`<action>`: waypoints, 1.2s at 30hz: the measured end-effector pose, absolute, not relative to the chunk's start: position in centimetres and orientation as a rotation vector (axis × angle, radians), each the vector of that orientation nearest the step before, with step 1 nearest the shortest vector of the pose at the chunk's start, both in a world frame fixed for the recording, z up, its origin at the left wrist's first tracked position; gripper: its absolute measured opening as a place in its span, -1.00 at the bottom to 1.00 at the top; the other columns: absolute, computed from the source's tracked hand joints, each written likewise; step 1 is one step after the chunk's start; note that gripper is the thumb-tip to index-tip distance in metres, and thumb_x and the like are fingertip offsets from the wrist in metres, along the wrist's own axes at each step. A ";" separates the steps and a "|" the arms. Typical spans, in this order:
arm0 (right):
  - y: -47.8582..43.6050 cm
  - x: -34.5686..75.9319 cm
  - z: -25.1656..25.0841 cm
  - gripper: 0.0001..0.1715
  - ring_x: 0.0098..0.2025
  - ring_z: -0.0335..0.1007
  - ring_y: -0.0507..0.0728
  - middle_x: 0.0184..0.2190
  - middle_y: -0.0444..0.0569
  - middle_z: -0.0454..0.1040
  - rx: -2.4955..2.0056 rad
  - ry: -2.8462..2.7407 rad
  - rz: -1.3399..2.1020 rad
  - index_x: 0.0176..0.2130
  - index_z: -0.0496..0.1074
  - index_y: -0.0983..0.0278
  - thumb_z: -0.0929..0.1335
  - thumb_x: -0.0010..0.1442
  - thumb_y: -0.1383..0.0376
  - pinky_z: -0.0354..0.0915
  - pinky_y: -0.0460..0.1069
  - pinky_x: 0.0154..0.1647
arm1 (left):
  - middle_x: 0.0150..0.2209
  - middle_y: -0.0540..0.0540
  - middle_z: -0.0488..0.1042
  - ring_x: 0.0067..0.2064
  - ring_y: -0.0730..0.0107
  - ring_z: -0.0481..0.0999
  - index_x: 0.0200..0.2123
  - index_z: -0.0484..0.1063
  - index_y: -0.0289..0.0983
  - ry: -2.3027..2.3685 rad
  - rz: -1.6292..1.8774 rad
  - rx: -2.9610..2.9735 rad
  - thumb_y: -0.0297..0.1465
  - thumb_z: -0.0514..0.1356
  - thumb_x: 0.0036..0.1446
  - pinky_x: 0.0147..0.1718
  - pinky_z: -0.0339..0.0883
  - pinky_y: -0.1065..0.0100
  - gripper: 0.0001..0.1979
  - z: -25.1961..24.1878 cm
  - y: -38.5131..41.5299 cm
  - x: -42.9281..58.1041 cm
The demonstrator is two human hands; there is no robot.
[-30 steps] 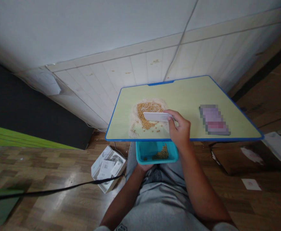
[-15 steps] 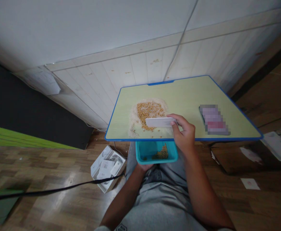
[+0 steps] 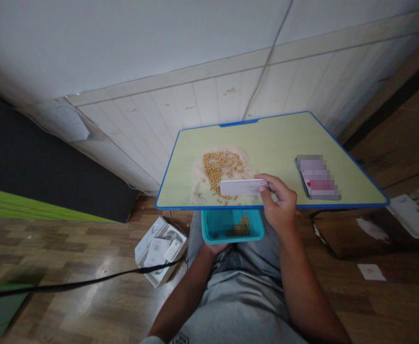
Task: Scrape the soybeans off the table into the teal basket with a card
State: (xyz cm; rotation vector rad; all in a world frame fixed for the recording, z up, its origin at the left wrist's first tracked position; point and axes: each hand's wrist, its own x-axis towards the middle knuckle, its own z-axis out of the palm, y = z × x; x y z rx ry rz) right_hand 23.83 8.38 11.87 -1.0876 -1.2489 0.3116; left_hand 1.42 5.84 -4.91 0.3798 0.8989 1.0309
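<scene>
My right hand [image 3: 280,206] grips a flat white card [image 3: 243,187] edge-down on a small blue-rimmed table [image 3: 288,138]. The card stands just in front of a heap of yellow beans [image 3: 221,167] mixed into white grains [image 3: 198,177], close to the table's near edge. Below that edge my left hand [image 3: 214,248], mostly hidden, holds up a teal plastic tub [image 3: 232,226] with some beans in it.
A blurred phone-sized object [image 3: 317,177] lies on the table's right side. On the wooden floor sit an open white box [image 3: 159,251], a black cable [image 3: 87,283] and papers [image 3: 413,215]. A white panelled wall rises behind the table.
My right hand has dragged the card toward me, from the middle of the bean heap to near the table's front edge, drawing beans along. The tub stays in place.
</scene>
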 end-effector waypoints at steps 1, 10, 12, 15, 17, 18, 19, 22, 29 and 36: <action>8.3 23.8 11.9 -0.71 -0.05 0.95 0.35 -0.01 0.07 0.97 -1.082 -1.251 0.309 0.09 0.91 0.10 0.54 0.58 0.10 0.79 0.14 0.01 | 0.59 -0.08 0.77 0.83 -0.28 0.47 0.73 0.56 0.04 0.867 1.043 0.351 0.27 0.11 0.56 0.88 0.31 -0.35 -0.12 -4.7 5.8 1.4; 8.0 23.4 11.8 -0.73 -0.06 0.94 0.32 -0.02 0.03 0.97 -1.059 -1.221 0.345 0.09 0.91 0.09 0.55 0.54 0.16 0.76 0.11 -0.03 | 0.52 -0.10 0.83 0.88 -0.19 0.38 0.63 0.64 0.02 0.820 1.069 0.325 0.18 0.08 0.58 0.94 0.14 -0.26 -0.21 -3.7 5.9 1.7; 8.0 23.4 11.7 -0.73 -0.06 0.94 0.33 -0.02 0.03 0.97 -1.062 -1.216 0.362 0.08 0.91 0.09 0.55 0.56 0.13 0.76 0.11 -0.05 | 0.58 -0.09 0.78 0.88 -0.21 0.37 0.60 0.65 0.03 0.844 1.046 0.378 0.25 0.13 0.52 0.92 0.20 -0.26 -0.18 -3.5 5.9 1.6; 8.0 23.3 11.6 -0.71 -0.06 0.93 0.33 -0.02 0.05 0.97 -1.072 -1.216 0.382 0.08 0.91 0.09 0.55 0.56 0.08 0.76 0.12 -0.05 | 0.65 -0.08 0.71 0.90 -0.25 0.32 0.58 0.65 0.03 0.857 1.020 0.453 0.34 0.24 0.41 0.88 0.30 -0.27 -0.11 -3.1 5.9 1.3; 8.1 23.3 11.5 -0.70 -0.07 0.93 0.33 -0.02 0.05 0.97 -1.072 -1.217 0.392 0.08 0.90 0.10 0.55 0.56 0.07 0.76 0.11 -0.06 | 0.67 -0.06 0.69 0.91 -0.24 0.30 0.57 0.66 0.02 0.839 1.022 0.484 0.34 0.26 0.40 0.88 0.31 -0.25 -0.11 -2.8 5.9 1.2; 8.1 23.2 11.5 -0.71 -0.07 0.93 0.33 -0.02 0.05 0.97 -1.071 -1.218 0.398 0.09 0.90 0.10 0.55 0.56 0.08 0.75 0.11 -0.07 | 0.66 -0.04 0.70 0.91 -0.23 0.31 0.57 0.67 0.03 0.833 1.022 0.488 0.33 0.25 0.42 0.89 0.30 -0.24 -0.13 -2.7 5.8 1.1; 8.1 23.2 11.4 -0.70 -0.07 0.93 0.32 -0.02 0.04 0.97 -1.070 -1.220 0.406 0.09 0.90 0.10 0.55 0.56 0.08 0.75 0.10 -0.07 | 0.65 -0.03 0.71 0.90 -0.23 0.33 0.56 0.67 0.03 0.833 1.022 0.484 0.32 0.23 0.43 0.89 0.29 -0.24 -0.15 -2.6 5.8 1.1; 8.0 23.0 11.3 -0.69 -0.06 0.93 0.31 -0.01 0.04 0.97 -1.078 -1.229 0.428 0.10 0.91 0.11 0.54 0.55 0.09 0.76 0.10 -0.05 | 0.63 -0.02 0.73 0.88 -0.25 0.37 0.58 0.66 0.03 0.859 1.016 0.448 0.29 0.17 0.48 0.90 0.26 -0.26 -0.17 -2.3 5.9 1.3; 7.9 22.9 11.3 -0.68 -0.04 0.95 0.33 0.00 0.06 0.98 -1.086 -1.225 0.459 0.10 0.91 0.11 0.55 0.55 0.07 0.79 0.12 -0.01 | 0.68 -0.08 0.68 0.92 -0.25 0.29 0.73 0.51 0.00 0.886 1.033 0.380 0.28 0.12 0.52 0.93 0.16 -0.29 -0.08 -2.0 6.1 2.0; 7.7 22.9 11.3 -0.68 -0.06 0.95 0.32 -0.02 0.05 0.98 -1.075 -1.230 0.498 0.08 0.91 0.12 0.55 0.52 0.07 0.79 0.10 -0.04 | 0.63 -0.08 0.73 0.90 -0.23 0.34 0.68 0.57 0.02 0.908 1.018 0.383 0.31 0.12 0.50 0.89 0.26 -0.23 -0.10 -2.3 6.0 1.9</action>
